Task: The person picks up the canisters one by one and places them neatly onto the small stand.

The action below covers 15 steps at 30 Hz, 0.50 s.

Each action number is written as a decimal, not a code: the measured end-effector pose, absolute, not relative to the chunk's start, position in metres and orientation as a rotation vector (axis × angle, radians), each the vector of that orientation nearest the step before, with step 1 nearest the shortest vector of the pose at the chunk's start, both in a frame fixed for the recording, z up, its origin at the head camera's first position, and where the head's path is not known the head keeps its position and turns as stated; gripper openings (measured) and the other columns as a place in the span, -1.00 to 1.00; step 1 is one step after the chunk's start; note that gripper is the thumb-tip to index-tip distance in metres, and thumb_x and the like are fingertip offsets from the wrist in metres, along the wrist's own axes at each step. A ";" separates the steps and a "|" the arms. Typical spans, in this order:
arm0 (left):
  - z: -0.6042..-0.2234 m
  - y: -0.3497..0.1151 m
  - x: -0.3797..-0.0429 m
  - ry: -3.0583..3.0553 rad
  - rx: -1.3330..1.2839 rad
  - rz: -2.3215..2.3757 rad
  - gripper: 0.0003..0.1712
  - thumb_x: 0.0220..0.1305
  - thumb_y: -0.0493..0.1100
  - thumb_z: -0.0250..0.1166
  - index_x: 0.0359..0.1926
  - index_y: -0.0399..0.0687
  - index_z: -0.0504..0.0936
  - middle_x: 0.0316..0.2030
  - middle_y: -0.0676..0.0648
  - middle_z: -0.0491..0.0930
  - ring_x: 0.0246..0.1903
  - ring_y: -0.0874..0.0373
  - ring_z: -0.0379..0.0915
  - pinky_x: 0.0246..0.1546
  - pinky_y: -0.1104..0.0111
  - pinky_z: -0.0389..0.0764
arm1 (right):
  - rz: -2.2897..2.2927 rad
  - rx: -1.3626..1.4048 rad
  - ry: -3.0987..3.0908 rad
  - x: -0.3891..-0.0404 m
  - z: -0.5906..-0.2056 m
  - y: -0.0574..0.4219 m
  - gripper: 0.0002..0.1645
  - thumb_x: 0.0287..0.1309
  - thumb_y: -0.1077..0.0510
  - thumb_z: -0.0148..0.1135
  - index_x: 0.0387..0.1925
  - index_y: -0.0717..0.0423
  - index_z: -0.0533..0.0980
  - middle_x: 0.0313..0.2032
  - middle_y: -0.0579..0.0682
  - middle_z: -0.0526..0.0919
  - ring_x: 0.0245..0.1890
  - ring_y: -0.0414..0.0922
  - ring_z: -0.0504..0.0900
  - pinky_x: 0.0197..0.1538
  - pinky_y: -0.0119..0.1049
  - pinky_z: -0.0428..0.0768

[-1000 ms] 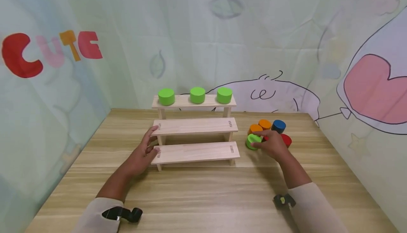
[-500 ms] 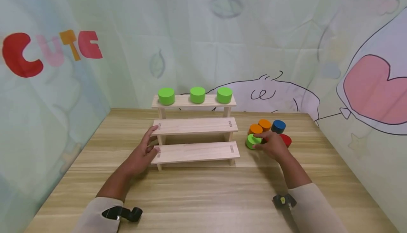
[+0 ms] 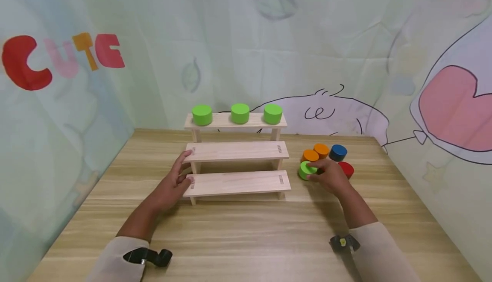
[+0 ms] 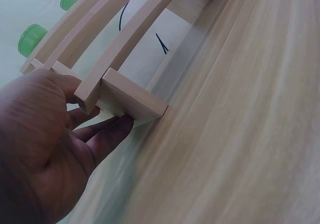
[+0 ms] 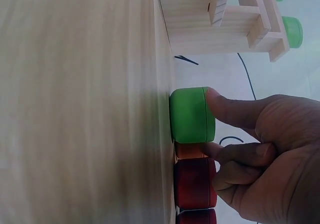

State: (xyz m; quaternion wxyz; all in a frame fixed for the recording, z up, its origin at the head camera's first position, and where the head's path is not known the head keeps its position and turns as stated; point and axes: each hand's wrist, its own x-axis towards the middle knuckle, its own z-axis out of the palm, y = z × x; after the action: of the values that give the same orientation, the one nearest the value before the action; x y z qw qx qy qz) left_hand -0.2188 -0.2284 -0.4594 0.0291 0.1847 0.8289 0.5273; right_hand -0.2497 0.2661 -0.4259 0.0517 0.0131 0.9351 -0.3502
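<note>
A three-tier wooden display stand (image 3: pixel 236 151) stands mid-table, with several short green cylinders (image 3: pixel 240 113) spaced along its top shelf. My left hand (image 3: pixel 171 188) grips the stand's left end. In the left wrist view, the thumb (image 4: pixel 70 86) lies by the lowest shelf's end and fingertips (image 4: pixel 120 129) touch the side support. To the right, my right hand (image 3: pixel 330 177) pinches another green cylinder (image 5: pixel 189 115) between thumb and fingers. This cylinder has a seam near its top and rests on the table.
Behind the pinched cylinder sit two orange cylinders (image 3: pixel 310 155) and a blue cylinder (image 3: pixel 338 152). A red cylinder (image 3: pixel 346 169) shows past the right hand; the right wrist view has two dark red ones (image 5: pixel 194 183). A printed curtain (image 3: pixel 246 60) backs the table (image 3: pixel 246 239).
The right index finger has drawn back a little over the green cylinder, which stays in place. My left hand has kept its hold on the stand. The head view has shifted slightly.
</note>
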 end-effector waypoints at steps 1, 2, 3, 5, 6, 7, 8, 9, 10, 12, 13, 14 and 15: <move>-0.459 -0.228 -0.219 2.558 0.573 1.626 -0.08 0.72 -0.28 0.07 0.78 0.31 -0.23 0.66 -0.53 0.05 0.54 -0.55 0.29 0.28 -0.13 0.65 | -1.063 0.039 2.849 -0.250 -0.426 0.266 -0.44 0.35 0.18 0.53 0.34 0.10 0.68 0.44 0.32 0.58 0.31 0.24 0.53 0.43 0.16 0.60; -0.459 -0.228 -0.219 2.560 0.572 1.625 -0.08 0.72 -0.28 0.07 0.78 0.32 -0.23 0.66 -0.53 0.05 0.54 -0.55 0.29 0.28 -0.10 0.65 | -1.055 0.039 2.854 -0.250 -0.426 0.266 -0.45 0.35 0.17 0.53 0.34 0.10 0.68 0.42 0.32 0.59 0.28 0.22 0.54 0.41 0.14 0.61; -0.458 -0.228 -0.219 2.563 0.571 1.625 -0.08 0.72 -0.28 0.07 0.78 0.31 -0.23 0.66 -0.53 0.06 0.54 -0.55 0.30 0.27 -0.08 0.66 | -1.046 0.039 2.859 -0.250 -0.426 0.265 -0.46 0.35 0.17 0.53 0.33 0.09 0.68 0.41 0.32 0.60 0.25 0.21 0.55 0.37 0.11 0.64; -0.458 -0.228 -0.220 2.563 0.569 1.626 -0.08 0.72 -0.28 0.07 0.78 0.31 -0.23 0.65 -0.53 0.06 0.53 -0.55 0.30 0.26 -0.07 0.66 | -1.032 0.047 2.866 -0.251 -0.426 0.265 -0.46 0.35 0.16 0.53 0.33 0.07 0.69 0.37 0.31 0.63 0.19 0.18 0.56 0.29 0.03 0.67; -0.458 -0.228 -0.220 2.561 0.568 1.626 -0.08 0.72 -0.28 0.07 0.78 0.31 -0.23 0.65 -0.53 0.06 0.53 -0.55 0.30 0.26 -0.07 0.66 | -1.023 0.051 2.872 -0.251 -0.426 0.264 -0.46 0.35 0.15 0.53 0.33 0.06 0.69 0.35 0.31 0.64 0.16 0.17 0.55 0.23 -0.02 0.68; -0.458 -0.228 -0.220 2.558 0.568 1.627 -0.08 0.72 -0.28 0.07 0.78 0.31 -0.23 0.65 -0.54 0.06 0.53 -0.55 0.30 0.26 -0.07 0.67 | -1.017 0.056 2.874 -0.251 -0.426 0.264 -0.46 0.35 0.15 0.54 0.33 0.06 0.69 0.32 0.30 0.66 0.13 0.15 0.55 0.17 -0.07 0.68; -0.458 -0.228 -0.220 2.555 0.567 1.628 -0.08 0.72 -0.28 0.06 0.78 0.32 -0.23 0.65 -0.54 0.06 0.53 -0.56 0.30 0.25 -0.08 0.67 | -1.011 0.064 2.876 -0.251 -0.427 0.264 -0.47 0.35 0.14 0.54 0.32 0.05 0.70 0.28 0.29 0.68 0.10 0.14 0.55 0.11 -0.13 0.67; -0.459 -0.229 -0.220 2.550 0.567 1.630 -0.08 0.72 -0.27 0.06 0.78 0.32 -0.23 0.65 -0.54 0.05 0.53 -0.56 0.29 0.25 -0.09 0.67 | -1.010 0.071 2.876 -0.251 -0.427 0.264 -0.47 0.35 0.14 0.54 0.32 0.04 0.70 0.24 0.28 0.69 0.07 0.13 0.55 0.04 -0.17 0.65; -0.459 -0.229 -0.220 2.545 0.565 1.631 -0.08 0.72 -0.27 0.06 0.78 0.33 -0.24 0.65 -0.54 0.05 0.53 -0.56 0.29 0.25 -0.10 0.67 | -1.010 0.074 2.879 -0.251 -0.428 0.264 -0.47 0.35 0.15 0.54 0.32 0.04 0.70 0.20 0.26 0.70 0.04 0.11 0.55 0.00 -0.21 0.62; -0.459 -0.228 -0.220 2.539 0.561 1.634 -0.08 0.72 -0.27 0.06 0.78 0.34 -0.24 0.66 -0.54 0.04 0.53 -0.56 0.29 0.25 -0.11 0.67 | -1.009 0.078 2.884 -0.251 -0.429 0.264 -0.48 0.35 0.15 0.53 0.31 0.05 0.70 0.14 0.25 0.71 0.01 0.10 0.54 -0.07 -0.26 0.59; -0.459 -0.228 -0.220 2.540 0.559 1.633 -0.08 0.72 -0.27 0.06 0.78 0.33 -0.24 0.66 -0.54 0.04 0.54 -0.56 0.29 0.25 -0.13 0.67 | -1.007 0.083 2.884 -0.250 -0.429 0.264 -0.48 0.36 0.16 0.53 0.31 0.05 0.70 0.11 0.24 0.70 -0.01 0.10 0.54 -0.09 -0.28 0.58; -0.459 -0.228 -0.220 2.540 0.557 1.633 -0.08 0.72 -0.27 0.06 0.78 0.33 -0.24 0.66 -0.54 0.04 0.54 -0.56 0.29 0.26 -0.14 0.66 | -1.004 0.089 2.885 -0.250 -0.430 0.264 -0.49 0.36 0.16 0.53 0.31 0.04 0.70 0.10 0.23 0.70 -0.01 0.10 0.54 -0.10 -0.28 0.57; -0.460 -0.228 -0.219 2.542 0.556 1.632 -0.08 0.72 -0.28 0.05 0.78 0.32 -0.24 0.66 -0.54 0.05 0.54 -0.57 0.29 0.26 -0.16 0.66 | -1.003 0.093 2.886 -0.250 -0.430 0.264 -0.49 0.36 0.16 0.52 0.32 0.03 0.70 0.09 0.23 0.69 -0.01 0.09 0.54 -0.10 -0.29 0.57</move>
State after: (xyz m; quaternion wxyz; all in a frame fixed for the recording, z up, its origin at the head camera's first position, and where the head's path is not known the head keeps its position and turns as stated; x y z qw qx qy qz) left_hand -0.2194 -0.2278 -0.4596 0.0352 0.1808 0.8271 0.5310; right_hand -0.2499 0.2637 -0.4301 0.0424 0.0303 0.9434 -0.3277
